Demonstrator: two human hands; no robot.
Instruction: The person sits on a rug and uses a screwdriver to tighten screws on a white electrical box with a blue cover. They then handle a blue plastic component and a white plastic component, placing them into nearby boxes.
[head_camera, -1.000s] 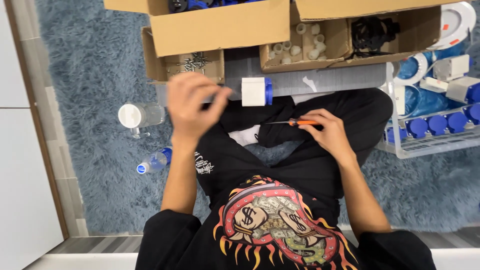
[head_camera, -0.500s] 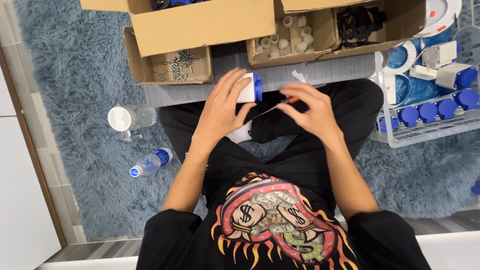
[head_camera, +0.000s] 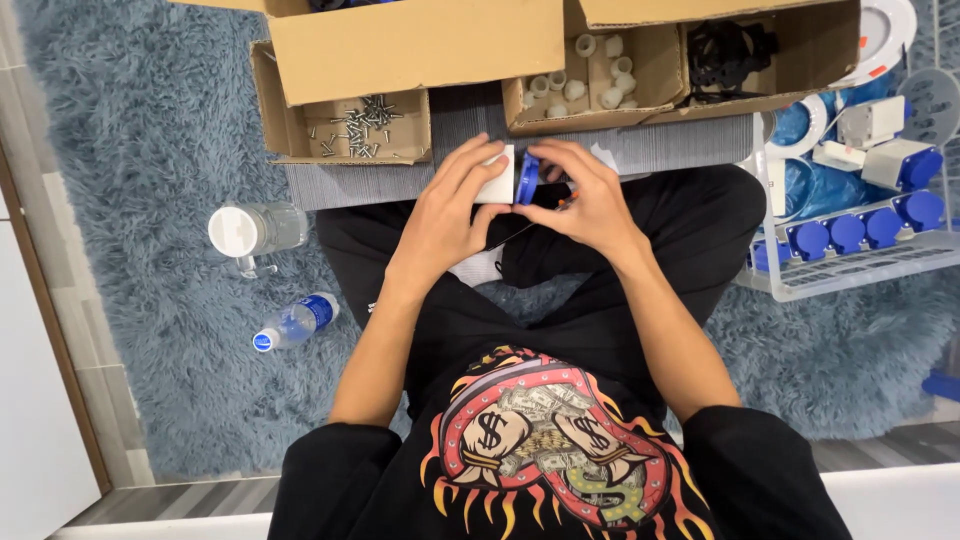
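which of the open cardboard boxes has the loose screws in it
The left cardboard box, up and left of the left hand, holds the pile of metal screws. The box to its right holds small white caps instead.

Feed looks evenly lit on my end, soft diffuse light, no single obvious source. Shadows are weak: a faint one under my left hand (head_camera: 440, 215) and right hand (head_camera: 590, 200) on the black trousers (head_camera: 640, 290), darker inside the cardboard boxes (head_camera: 420, 45). Mild glare on the white cap of the clear jar (head_camera: 250, 230) and on the white plastic parts in the wire basket (head_camera: 850, 250). Focus is sharp centre frame; the blue shag rug (head_camera: 130, 150) shows fibre detail. Wide-angle bend visible at the edges, the floor trim on the left bows. No motion blur.
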